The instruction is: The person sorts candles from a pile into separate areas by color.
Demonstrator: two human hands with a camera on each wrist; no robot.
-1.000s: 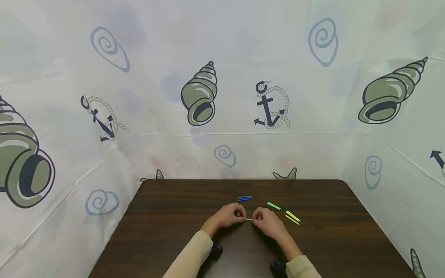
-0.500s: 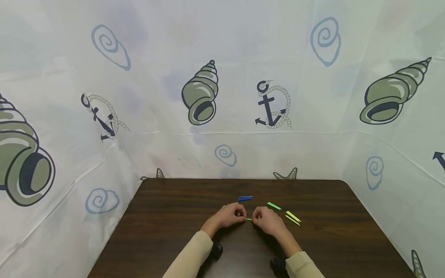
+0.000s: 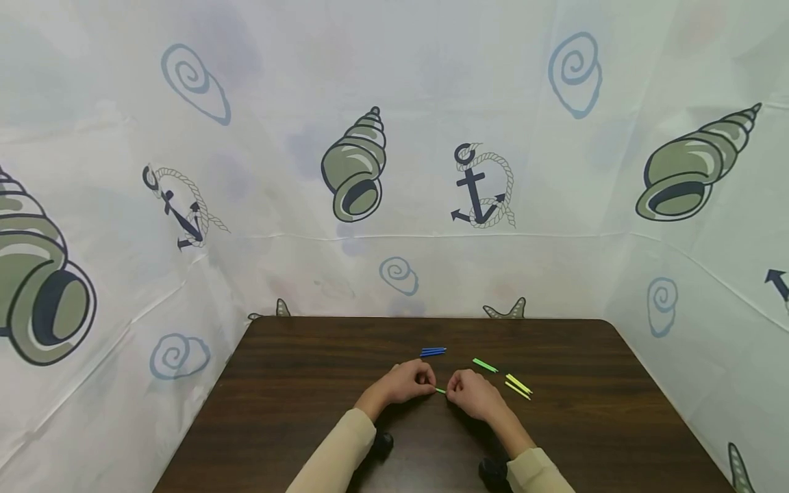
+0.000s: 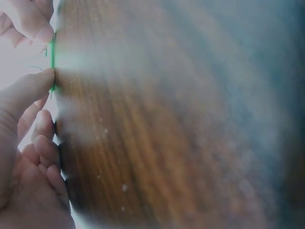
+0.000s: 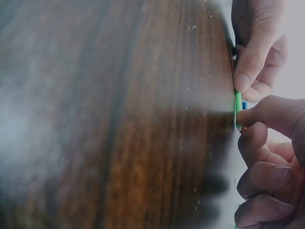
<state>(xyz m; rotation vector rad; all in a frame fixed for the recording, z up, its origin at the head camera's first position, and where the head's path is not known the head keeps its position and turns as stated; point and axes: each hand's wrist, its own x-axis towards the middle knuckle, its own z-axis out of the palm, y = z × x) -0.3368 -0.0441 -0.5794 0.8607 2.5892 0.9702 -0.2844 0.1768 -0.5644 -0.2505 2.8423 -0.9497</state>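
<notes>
A thin green stick (image 3: 440, 391) spans the small gap between the two hands, low over the table. My left hand (image 3: 403, 382) pinches its left end between thumb and finger. The right hand (image 3: 473, 394) pinches the other end in the same way. In the left wrist view, the green stick (image 4: 52, 55) runs between the left thumb below and the right hand's fingertips above. Seen from the right wrist, the green stick (image 5: 238, 106) lies close to the wood. The ends of the stick are hidden by the fingers.
Beyond the hands on the dark wooden table (image 3: 320, 356) lie blue sticks (image 3: 433, 352) in a small bunch. To the right are green sticks (image 3: 485, 365) and yellow sticks (image 3: 518, 385). A white cloth (image 3: 425, 82) printed with shells and anchors hangs around the table.
The green stick was level between the hands and now slopes slightly down to the right. My right hand has dropped a little. The left hand stays nearly in place.
</notes>
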